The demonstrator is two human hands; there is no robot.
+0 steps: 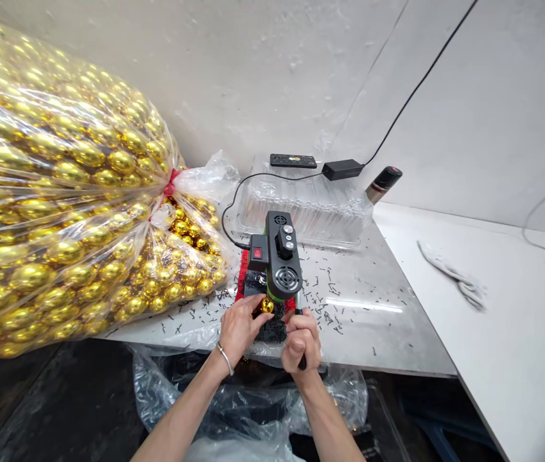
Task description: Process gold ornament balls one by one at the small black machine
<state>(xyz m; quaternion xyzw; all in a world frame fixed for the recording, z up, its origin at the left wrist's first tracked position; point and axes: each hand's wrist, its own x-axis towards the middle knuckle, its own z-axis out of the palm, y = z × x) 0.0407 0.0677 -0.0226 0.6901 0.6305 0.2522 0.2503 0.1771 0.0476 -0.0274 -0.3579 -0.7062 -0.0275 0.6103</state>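
Observation:
A small black-and-green benchtop machine, shaped like a mini drill press (278, 221), stands on the table with a red switch on its side. Beneath its head, my left hand (239, 328) pinches a shiny gold ball (267, 306) between thumb and fingers. My right hand (302, 340) is closed around the machine's lever handle (303, 363), whose black end pokes out below the fist. Red and black material (272, 331) lies under the machine's base. The ball's contact with the head is too small to make out.
A huge clear bag of gold balls (60, 192), tied in red, fills the left. Behind the machine are a clear plastic tray (349, 242), a power adapter (343, 169), a black remote-like bar (293, 160) and a dark-capped bottle (388, 178). Black shavings litter the table (378, 321). Scissors (455, 276) lie right.

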